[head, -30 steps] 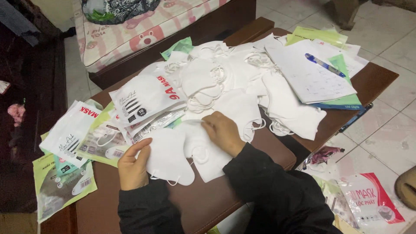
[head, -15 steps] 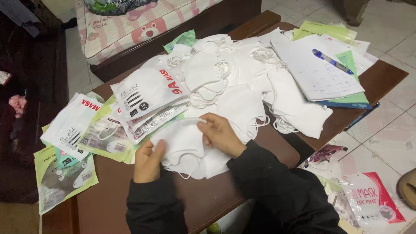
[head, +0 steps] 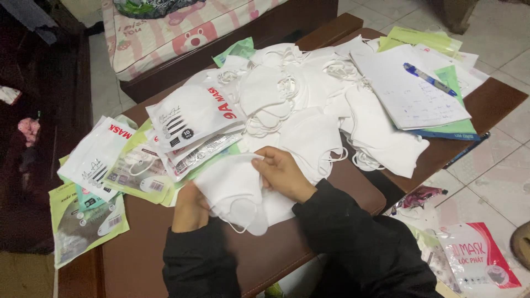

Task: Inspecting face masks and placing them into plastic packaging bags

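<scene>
Both my hands hold a small stack of white face masks (head: 232, 190) lifted just above the brown table (head: 149, 243). My left hand (head: 190, 208) grips the stack's lower left edge from underneath, partly hidden by it. My right hand (head: 282, 174) pinches the stack's upper right edge. An ear loop dangles from the bottom of the stack. A large heap of loose white masks (head: 309, 105) covers the table's middle behind my hands.
White and green mask packets (head: 190, 124) lie at the left of the heap, more at the table's left edge (head: 91, 157). A notepad with a blue pen (head: 429, 79) sits far right. A cushioned bench (head: 182, 33) stands behind. Packets lie on the tiled floor (head: 480, 259).
My hands gathered flat masks off the table into a stack and raised it. The camera moved slightly closer.
</scene>
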